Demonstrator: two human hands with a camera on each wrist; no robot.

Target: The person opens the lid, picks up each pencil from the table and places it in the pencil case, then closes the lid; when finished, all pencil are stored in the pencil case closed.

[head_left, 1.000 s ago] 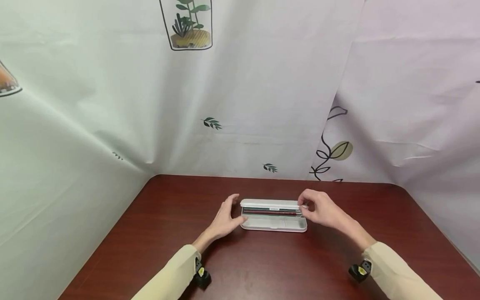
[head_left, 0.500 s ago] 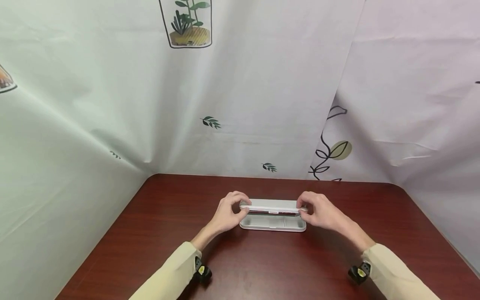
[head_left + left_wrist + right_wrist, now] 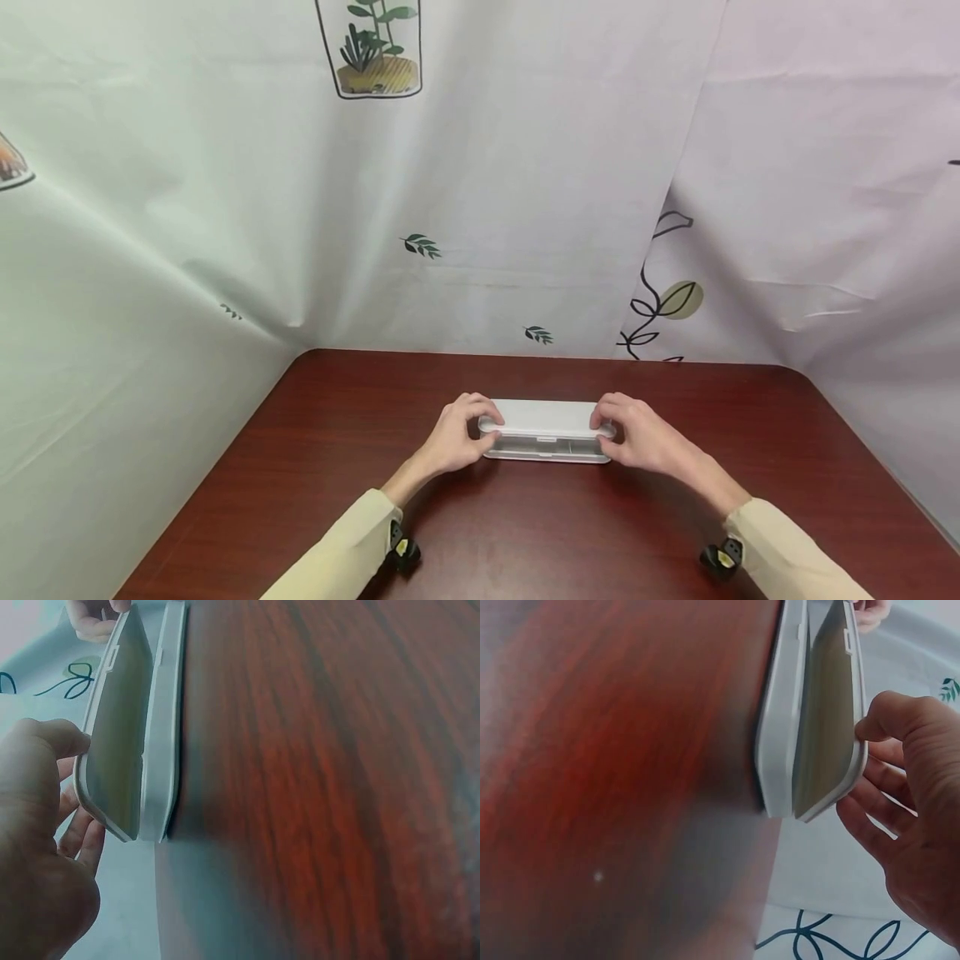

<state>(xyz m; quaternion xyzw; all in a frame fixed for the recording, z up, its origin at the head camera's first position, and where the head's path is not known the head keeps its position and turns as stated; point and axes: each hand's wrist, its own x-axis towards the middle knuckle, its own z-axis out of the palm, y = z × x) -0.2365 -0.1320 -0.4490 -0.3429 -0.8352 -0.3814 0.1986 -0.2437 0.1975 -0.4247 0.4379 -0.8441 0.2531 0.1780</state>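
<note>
A long white pencil case (image 3: 551,417) lies crosswise on the table, its hinged lid partly lowered over the base. My left hand (image 3: 457,433) pinches the lid's left end between thumb and fingers. At the opposite end my right hand (image 3: 637,429) pinches the lid in the same way. The left wrist view shows the lid (image 3: 116,735) tilted apart from the base (image 3: 163,735), with a small clasp tab on its edge. In the right wrist view the thumb presses the lid's front edge (image 3: 859,712). The pencils inside are hidden under the lid.
The dark red wooden table (image 3: 540,525) extends around the case on all sides. Behind it hangs a white cloth (image 3: 487,167) printed with plants, and it also runs along the left and right sides. Each wrist carries a small black camera.
My left hand has moved from beside the case onto the lid's left end. Both hands have swung the lid forward and down, covering the pencils that showed before.
</note>
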